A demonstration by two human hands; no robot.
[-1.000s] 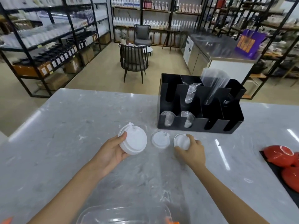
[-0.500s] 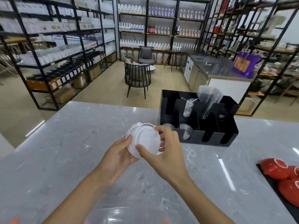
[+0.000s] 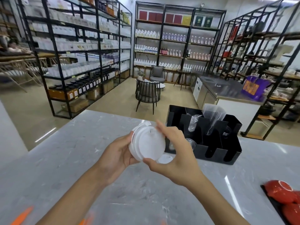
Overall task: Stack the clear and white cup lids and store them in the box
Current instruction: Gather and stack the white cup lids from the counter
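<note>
White lids point(image 3: 146, 144) held on edge, above the counter point(image 3: 65, 159).
We see flat faces tilted toward us; left hand point(image 3: 116, 157) cups the rim, right hand point(image 3: 175, 153) pinches top and bottom.

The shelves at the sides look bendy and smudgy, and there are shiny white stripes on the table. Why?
Head view: the wide-angle lens bends the side shelves, and the edges look blurred; the stripes are lights glaring off the glossy table; the white lids and both hands in the middle look sharper.
</note>
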